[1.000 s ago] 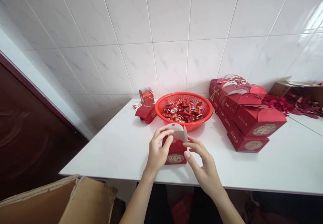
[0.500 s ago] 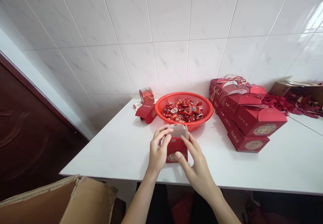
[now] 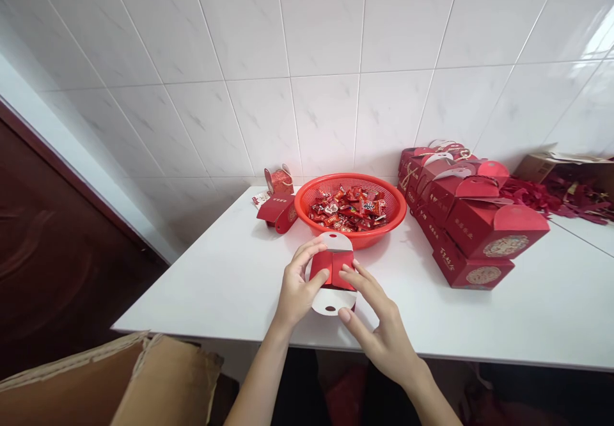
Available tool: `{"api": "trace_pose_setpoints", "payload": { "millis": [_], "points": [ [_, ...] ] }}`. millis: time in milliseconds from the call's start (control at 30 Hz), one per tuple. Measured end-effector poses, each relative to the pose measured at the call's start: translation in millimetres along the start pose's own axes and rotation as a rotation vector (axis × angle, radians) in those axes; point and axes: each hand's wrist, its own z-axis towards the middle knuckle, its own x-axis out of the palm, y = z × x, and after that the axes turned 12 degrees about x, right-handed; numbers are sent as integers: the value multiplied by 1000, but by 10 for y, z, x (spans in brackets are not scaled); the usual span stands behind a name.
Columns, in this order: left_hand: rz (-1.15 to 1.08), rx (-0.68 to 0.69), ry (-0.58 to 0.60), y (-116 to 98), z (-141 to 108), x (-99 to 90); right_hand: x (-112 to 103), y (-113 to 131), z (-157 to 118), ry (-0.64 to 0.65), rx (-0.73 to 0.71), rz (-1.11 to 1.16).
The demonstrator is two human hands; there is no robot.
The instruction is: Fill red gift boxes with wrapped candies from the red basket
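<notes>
Red box [image 3: 342, 260] stands on the counter [image 3: 215, 285] near the basket [image 3: 367, 240], inner flaps [image 3: 321, 263] folded inward but rounded flaps [image 3: 326, 297] unclosed, while my left hand [image 3: 295, 290] grasps its side and my right hand [image 3: 389, 325], loosely open, touches the other.

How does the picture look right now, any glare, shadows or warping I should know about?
In the head view: bright glare on the wall tiles at the upper right; soft, faint shadows on the white table; dark shade beneath it, hiding detail; tile lines slant outward toward the sides, like wide-angle stretch; candy wrappers too small to read reliably.
</notes>
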Motion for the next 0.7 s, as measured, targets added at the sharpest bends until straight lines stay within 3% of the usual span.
{"api": "trace_pose_setpoints", "payload": {
  "millis": [233,367,700],
  "points": [
    [-115,96,36,-12,-72,-60,-25,-116,6,-16,-50,-145],
    [-75,50,20,17,-52,-95,-56,-145,15,-17,-69,-157],
    [75,34,-15,129,-73,-44,65,-171,102,-224,6,12]
  ]
}}
